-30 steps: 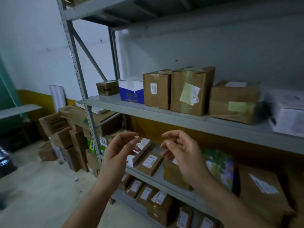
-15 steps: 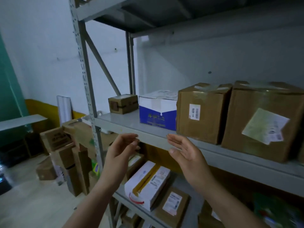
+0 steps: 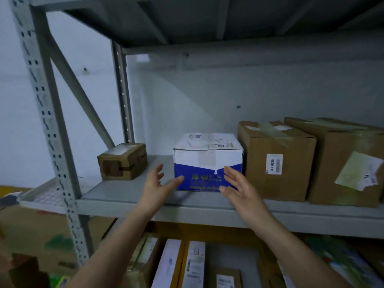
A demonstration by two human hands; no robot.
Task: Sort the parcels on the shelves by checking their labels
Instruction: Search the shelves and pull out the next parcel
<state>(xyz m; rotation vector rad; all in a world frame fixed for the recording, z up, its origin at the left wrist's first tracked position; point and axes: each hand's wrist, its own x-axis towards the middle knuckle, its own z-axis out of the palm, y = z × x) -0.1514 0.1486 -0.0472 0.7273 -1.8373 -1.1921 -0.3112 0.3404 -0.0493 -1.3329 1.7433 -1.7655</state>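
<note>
Head view: the white and blue box [image 3: 207, 161] sits on the grey shelf [image 3: 124, 194]. A small taped brown box [image 3: 122, 161] stands apart on its left, and a tall brown carton [image 3: 276, 161] stands just beside it on its right. Both hands are raised before it, fingers straight and spread, holding nothing: the left hand [image 3: 154, 187] at its lower left corner, the right hand [image 3: 239, 189] at its lower right. Whether either touches the box cannot be told. 1 larger carton [image 3: 342, 163] stands at the far right

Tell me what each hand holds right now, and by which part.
Nothing is held. The left hand and right hand are open, reaching at the front of the blue-and-white box; neither grips it.
</note>
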